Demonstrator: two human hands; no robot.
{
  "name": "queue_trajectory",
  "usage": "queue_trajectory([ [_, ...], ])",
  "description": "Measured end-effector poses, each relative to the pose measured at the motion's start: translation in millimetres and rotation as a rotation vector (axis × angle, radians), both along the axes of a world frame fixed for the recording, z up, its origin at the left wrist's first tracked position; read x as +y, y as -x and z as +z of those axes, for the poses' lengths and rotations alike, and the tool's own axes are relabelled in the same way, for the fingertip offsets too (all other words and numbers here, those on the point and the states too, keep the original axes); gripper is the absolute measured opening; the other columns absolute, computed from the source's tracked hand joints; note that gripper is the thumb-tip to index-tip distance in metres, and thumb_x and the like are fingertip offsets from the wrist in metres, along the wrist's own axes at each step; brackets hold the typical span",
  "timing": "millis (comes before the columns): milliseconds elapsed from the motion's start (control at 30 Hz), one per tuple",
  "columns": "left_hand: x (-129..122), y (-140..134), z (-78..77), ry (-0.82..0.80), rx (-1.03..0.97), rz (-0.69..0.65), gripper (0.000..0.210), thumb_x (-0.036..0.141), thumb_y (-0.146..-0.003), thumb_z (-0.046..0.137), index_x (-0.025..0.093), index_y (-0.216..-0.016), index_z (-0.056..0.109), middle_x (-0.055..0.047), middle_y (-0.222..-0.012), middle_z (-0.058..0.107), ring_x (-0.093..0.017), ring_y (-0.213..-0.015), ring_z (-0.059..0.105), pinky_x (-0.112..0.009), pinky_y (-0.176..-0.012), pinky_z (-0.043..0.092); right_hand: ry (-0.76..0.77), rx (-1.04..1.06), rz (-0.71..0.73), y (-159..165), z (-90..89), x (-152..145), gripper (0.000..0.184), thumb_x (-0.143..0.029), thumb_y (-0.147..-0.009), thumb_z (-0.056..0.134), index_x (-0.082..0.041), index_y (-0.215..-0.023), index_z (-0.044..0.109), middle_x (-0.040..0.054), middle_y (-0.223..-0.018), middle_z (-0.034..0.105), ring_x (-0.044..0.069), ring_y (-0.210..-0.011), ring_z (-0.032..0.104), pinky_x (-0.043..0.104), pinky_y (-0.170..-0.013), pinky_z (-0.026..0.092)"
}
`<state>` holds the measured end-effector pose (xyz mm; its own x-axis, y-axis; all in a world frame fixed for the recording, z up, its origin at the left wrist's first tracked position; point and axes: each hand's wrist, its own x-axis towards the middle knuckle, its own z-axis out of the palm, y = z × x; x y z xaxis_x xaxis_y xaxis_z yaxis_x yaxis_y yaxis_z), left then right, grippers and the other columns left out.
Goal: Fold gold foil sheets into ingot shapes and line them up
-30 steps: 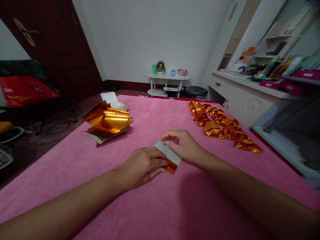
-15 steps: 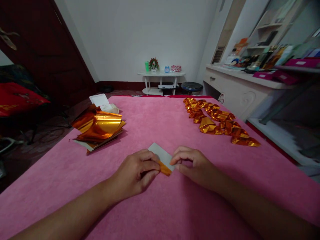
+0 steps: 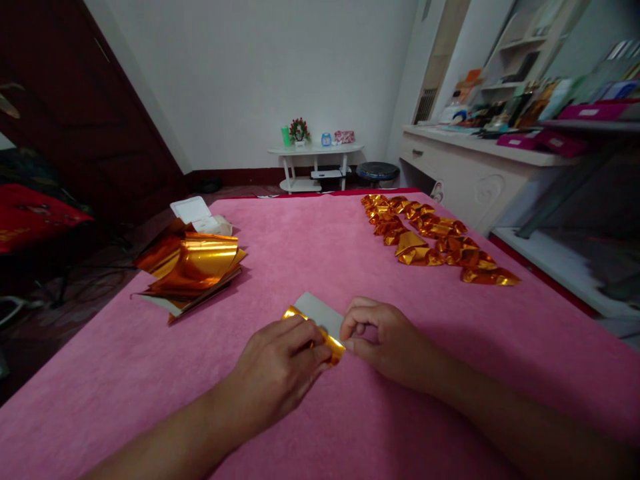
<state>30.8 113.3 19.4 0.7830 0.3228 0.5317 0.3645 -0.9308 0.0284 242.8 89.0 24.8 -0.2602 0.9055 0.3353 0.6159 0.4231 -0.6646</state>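
A sheet of gold foil paper (image 3: 316, 310) lies on the pink cloth, its grey back up and its near side folded over so a shiny gold strip shows. My left hand (image 3: 283, 363) is closed over that folded strip, and its fingers hide part of it. At the sheet's right corner, my right hand (image 3: 383, 337) has thumb and forefinger pinched on the edge. To the left rests a loose stack of gold foil sheets (image 3: 207, 260). Folded gold foil pieces (image 3: 413, 247) lie in rows to the right.
The pink cloth (image 3: 295, 233) covers the work surface. A white open box (image 3: 193, 210) sits behind the foil stack. Beyond the far edge are a small white table (image 3: 315, 150) and a black stool (image 3: 379, 171). A cluttered white dresser (image 3: 465, 163) stands at right.
The folded gold strip is wider and shows along more of the sheet's near side. My left hand has shifted slightly nearer; my right hand stays at the right corner. The view has tilted a little.
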Motion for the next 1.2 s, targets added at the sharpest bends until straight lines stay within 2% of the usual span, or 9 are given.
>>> queue_trajectory([
  [233, -2.2, -1.4, -0.3, 0.046, -0.02, 0.006, 0.018, 0.018, -0.087, 0.052, 0.023, -0.097, 0.067, -0.004, -0.09, 0.062, -0.016, -0.08, 0.055, -0.029, -0.069, 0.045, -0.036, -0.029, -0.047, 3.3, -1.1, -1.1, 0.02, -0.001, -0.06, 0.054, -0.018, -0.067, 0.059, -0.0027, -0.073, 0.055, 0.01, -0.068, 0.05, 0.022, -0.061, 0.036],
  [500, -3.8, -6.1, 0.9, 0.312, -0.133, 0.094, 0.02, 0.02, -0.086, 0.052, 0.026, -0.09, 0.07, -0.003, -0.087, 0.062, -0.015, -0.08, 0.056, -0.027, -0.068, 0.044, -0.017, -0.032, -0.073, 5.4, 0.2, -1.1, 0.019, -0.001, -0.06, 0.053, -0.018, -0.066, 0.059, -0.0024, -0.073, 0.056, 0.011, -0.069, 0.051, 0.022, -0.061, 0.036],
  [733, -3.6, -10.8, 0.3, 0.456, -0.213, 0.183, 0.014, 0.015, -0.08, 0.055, 0.022, -0.075, 0.067, -0.001, -0.08, 0.062, -0.014, -0.075, 0.055, -0.026, -0.066, 0.043, -0.014, -0.038, -0.068, 5.1, 1.9, -0.4, 0.019, -0.001, -0.06, 0.053, -0.018, -0.065, 0.06, -0.0026, -0.072, 0.055, 0.01, -0.068, 0.051, 0.022, -0.06, 0.036],
  [867, -4.1, -12.6, 0.3, 0.449, -0.194, 0.183, 0.012, 0.015, -0.079, 0.055, 0.019, -0.071, 0.062, -0.001, -0.076, 0.06, -0.014, -0.075, 0.054, -0.027, -0.066, 0.043, -0.01, -0.042, -0.035, 4.4, 1.6, 0.7, 0.021, 0.0, -0.06, 0.052, -0.018, -0.065, 0.062, -0.0025, -0.071, 0.054, 0.01, -0.067, 0.05, 0.022, -0.059, 0.035],
  [1067, -4.2, -12.9, -0.1, 0.316, -0.142, 0.11, 0.013, 0.022, -0.084, 0.056, 0.026, -0.089, 0.067, -0.001, -0.084, 0.06, -0.015, -0.079, 0.054, -0.029, -0.069, 0.042, -0.016, -0.059, -0.054, 6.0, 2.6, 2.0, 0.02, -0.003, -0.06, 0.053, -0.018, -0.066, 0.063, -0.0024, -0.071, 0.055, 0.01, -0.068, 0.051, 0.022, -0.059, 0.035],
  [1200, -4.8, -11.3, -2.3, 0.261, -0.139, 0.084, 0.015, 0.02, -0.086, 0.053, 0.024, -0.09, 0.067, -0.002, -0.086, 0.062, -0.015, -0.08, 0.054, -0.029, -0.071, 0.042, -0.002, -0.065, -0.059, 6.4, 3.4, 3.3, 0.017, -0.004, -0.06, 0.055, -0.018, -0.066, 0.063, -0.0024, -0.071, 0.056, 0.01, -0.068, 0.051, 0.022, -0.06, 0.036],
])
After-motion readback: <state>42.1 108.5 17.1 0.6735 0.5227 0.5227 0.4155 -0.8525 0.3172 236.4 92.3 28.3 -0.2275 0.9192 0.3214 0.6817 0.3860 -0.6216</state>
